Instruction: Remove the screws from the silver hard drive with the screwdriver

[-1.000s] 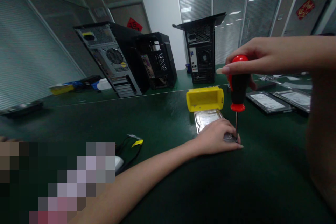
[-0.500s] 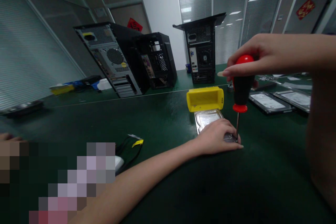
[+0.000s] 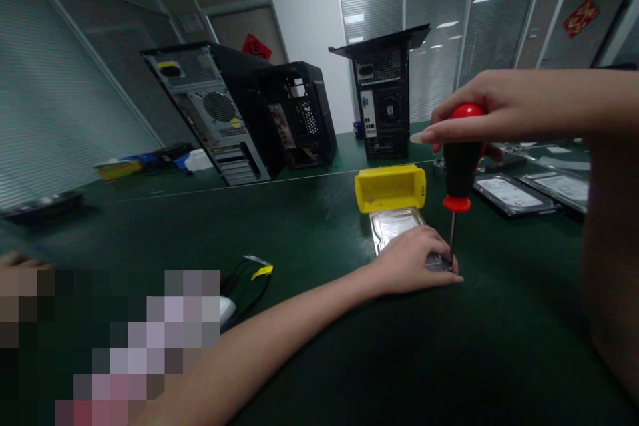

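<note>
A silver hard drive [image 3: 392, 223] lies flat on the green table, its near part covered by my left hand [image 3: 414, 259]. That hand grips the drive's near end, with thumb and fingers around the corner. In my right hand [image 3: 476, 116] is a screwdriver [image 3: 459, 173] with a red and black handle, held upright from above. Its shaft points down to the drive's near right corner, and the tip meets it beside my left fingers. Just behind the drive stands a yellow plastic bin [image 3: 390, 190], touching or nearly touching it.
Two more hard drives [image 3: 514, 193] lie to the right. Computer cases [image 3: 219, 113] stand at the back left, another case [image 3: 382, 100] at the back middle. A cable with a yellow tag [image 3: 262, 272] lies left of my forearm. Someone's hand [image 3: 22, 259] shows at the left edge.
The fingers of my right hand have shifted slightly around the screwdriver handle, which stays at the same corner. My left hand and the hard drive have not moved.
</note>
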A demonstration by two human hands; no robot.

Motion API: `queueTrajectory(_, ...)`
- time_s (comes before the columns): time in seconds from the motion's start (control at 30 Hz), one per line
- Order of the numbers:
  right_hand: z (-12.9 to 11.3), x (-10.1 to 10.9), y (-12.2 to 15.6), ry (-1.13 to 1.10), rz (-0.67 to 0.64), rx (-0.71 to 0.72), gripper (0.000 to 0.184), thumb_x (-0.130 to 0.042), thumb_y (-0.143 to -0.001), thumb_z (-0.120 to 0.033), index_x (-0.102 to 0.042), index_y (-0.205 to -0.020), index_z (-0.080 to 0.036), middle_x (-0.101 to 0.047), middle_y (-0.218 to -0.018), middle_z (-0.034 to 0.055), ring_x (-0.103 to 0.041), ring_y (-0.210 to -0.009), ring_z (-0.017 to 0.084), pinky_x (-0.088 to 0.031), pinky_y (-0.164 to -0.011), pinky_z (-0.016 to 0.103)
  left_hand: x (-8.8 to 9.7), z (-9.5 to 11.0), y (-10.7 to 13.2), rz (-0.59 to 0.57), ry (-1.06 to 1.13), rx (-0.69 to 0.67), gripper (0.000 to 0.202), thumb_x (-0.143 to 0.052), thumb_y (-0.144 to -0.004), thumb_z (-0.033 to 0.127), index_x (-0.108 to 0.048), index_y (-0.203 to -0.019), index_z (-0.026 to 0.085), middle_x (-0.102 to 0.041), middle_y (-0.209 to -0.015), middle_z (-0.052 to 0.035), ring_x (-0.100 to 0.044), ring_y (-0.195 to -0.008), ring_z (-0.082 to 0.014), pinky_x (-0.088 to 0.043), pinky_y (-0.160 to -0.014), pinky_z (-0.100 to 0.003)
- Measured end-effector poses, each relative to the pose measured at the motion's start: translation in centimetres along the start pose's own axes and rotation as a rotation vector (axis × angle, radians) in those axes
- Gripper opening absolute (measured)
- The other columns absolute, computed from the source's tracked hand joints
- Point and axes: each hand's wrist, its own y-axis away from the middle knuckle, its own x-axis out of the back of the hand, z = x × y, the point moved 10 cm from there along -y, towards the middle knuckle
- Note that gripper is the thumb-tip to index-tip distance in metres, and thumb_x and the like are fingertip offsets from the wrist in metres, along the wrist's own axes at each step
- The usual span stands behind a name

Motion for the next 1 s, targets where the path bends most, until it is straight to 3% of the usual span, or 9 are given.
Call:
queueTrajectory(0.17, -0.7, -0.5, 0.1, -0.038, -0.081, 0.022, 0.058, -0.037, -0.081, -0.064, -0.062, -0.102, -0.017, -0.059, -0.076, 0.0026, -0.052, -0.058, 0.009, -0.044, -0.047, 0.022, 0.1, -0.1, 0.0, 0.023, -0.001, -0.008, 0.023, -0.062, -0.076, 0.038, -0.065, -0.084, 0.017, -0.059, -0.091, -0.0049, -0.053, -0.091, -0.0178, -0.04, -0.084, -0.03)
queueTrajectory(0.3, -1.4, 0.3, 0.5, -0.086, -0.009, 0.056, 0.066, -0.027, -0.08, -0.068, -0.064, -0.087, -0.015, -0.058, -0.08, 0.0051, -0.053, -0.064, 0.011, -0.045, -0.051, 0.023, -0.1, -0.1, 0.0, 0.008, -0.007, -0.005, 0.022, -0.061, -0.077, 0.038, -0.066, -0.084, 0.017, -0.059, -0.091, -0.0046, -0.054, -0.092, -0.0175, -0.04, -0.085, -0.03)
queueTrajectory(0.4, -1.4, 0.8, 0.7, -0.106, 0.047, 0.074, 0.067, -0.025, -0.08, -0.067, -0.064, -0.091, -0.014, -0.058, -0.089, 0.0072, -0.055, -0.072, 0.014, -0.045, -0.053, 0.024, -0.1, -0.2, -0.1, 0.001, -0.013, 0.004, 0.024, -0.061, -0.076, 0.039, -0.066, -0.084, 0.017, -0.059, -0.091, -0.005, -0.054, -0.092, -0.018, -0.04, -0.085, -0.03)
queueTrajectory(0.67, -1.7, -0.2, 0.1, -0.141, -0.076, 0.133, 0.052, -0.034, -0.085, -0.059, -0.062, -0.085, -0.016, -0.058, -0.072, 0.0016, -0.053, -0.058, 0.007, -0.047, -0.049, 0.02, 0.1, 0.0, 0.0, 0.02, -0.045, -0.011, 0.024, -0.061, -0.076, 0.04, -0.066, -0.084, 0.017, -0.06, -0.091, -0.005, -0.053, -0.092, -0.018, -0.04, -0.085, -0.031)
queueTrajectory(1.0, 0.0, -0.7, -0.2, -0.113, -0.098, 0.021, 0.061, -0.032, -0.081, -0.067, -0.062, -0.085, -0.014, -0.052, -0.064, 0.0009, -0.051, -0.053, 0.006, -0.046, -0.046, 0.018, 0.1, 0.0, -0.1, 0.022, -0.049, -0.022, 0.026, -0.061, -0.077, 0.04, -0.066, -0.084, 0.016, -0.06, -0.092, -0.0054, -0.054, -0.09, -0.0174, -0.041, -0.083, -0.029)
